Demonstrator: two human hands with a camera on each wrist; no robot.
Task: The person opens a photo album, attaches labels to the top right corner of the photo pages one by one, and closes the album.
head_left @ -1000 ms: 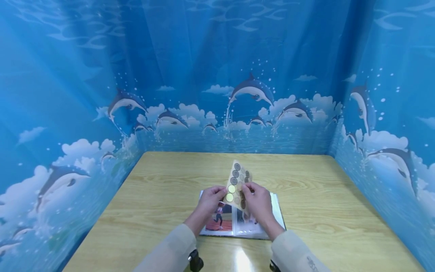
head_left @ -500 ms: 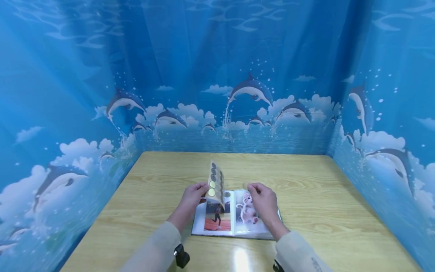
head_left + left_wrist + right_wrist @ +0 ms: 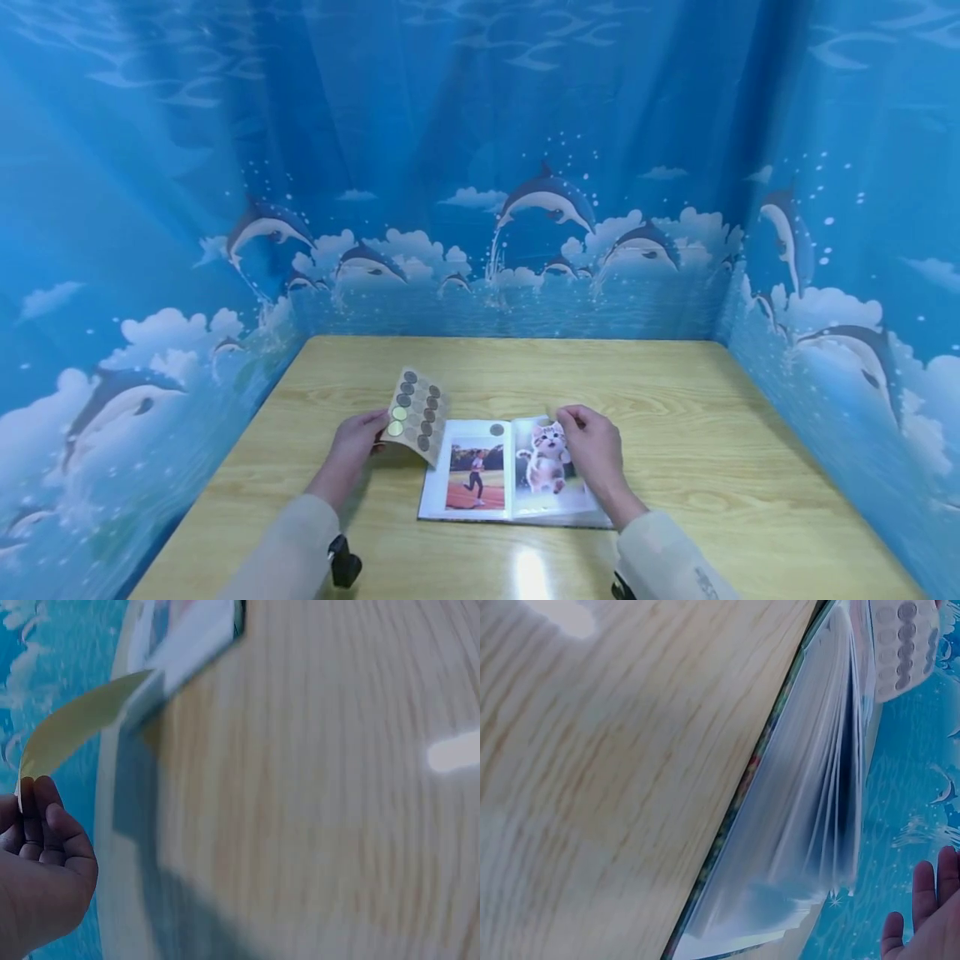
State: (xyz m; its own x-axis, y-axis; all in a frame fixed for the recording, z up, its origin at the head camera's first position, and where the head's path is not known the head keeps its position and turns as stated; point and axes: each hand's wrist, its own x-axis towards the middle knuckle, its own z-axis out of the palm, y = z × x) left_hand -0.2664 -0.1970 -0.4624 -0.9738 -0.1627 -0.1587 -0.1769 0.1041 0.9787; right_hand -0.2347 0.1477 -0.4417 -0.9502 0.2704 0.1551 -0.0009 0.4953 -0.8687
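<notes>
My left hand (image 3: 354, 450) pinches the lower left edge of a beige sheet of round stickers (image 3: 417, 417), held tilted just left of the album. The sheet has grey discs and two bright yellow-green ones; in the left wrist view its plain back curves up from the fingers. An open photo album (image 3: 480, 515) shows a runner photo (image 3: 475, 479) on the left page and a kitten photo (image 3: 546, 467) on the right. One grey round sticker (image 3: 497, 430) lies above the runner photo. My right hand (image 3: 592, 446) pinches a small pale round sticker (image 3: 552, 411) at the right page's top; its fingertips partly hide it.
The album lies on a wood-grain table (image 3: 697, 433), near the middle. Blue curtains (image 3: 480, 167) printed with dolphins surround the table's back and sides. Several loose pages (image 3: 810, 787) fan up at the album's right side. Light glares on the table near its front.
The left hand has carried the sticker sheet left, away from the album, uncovering both pages. The right hand has come off the sheet with a small sticker and moved slightly right.
</notes>
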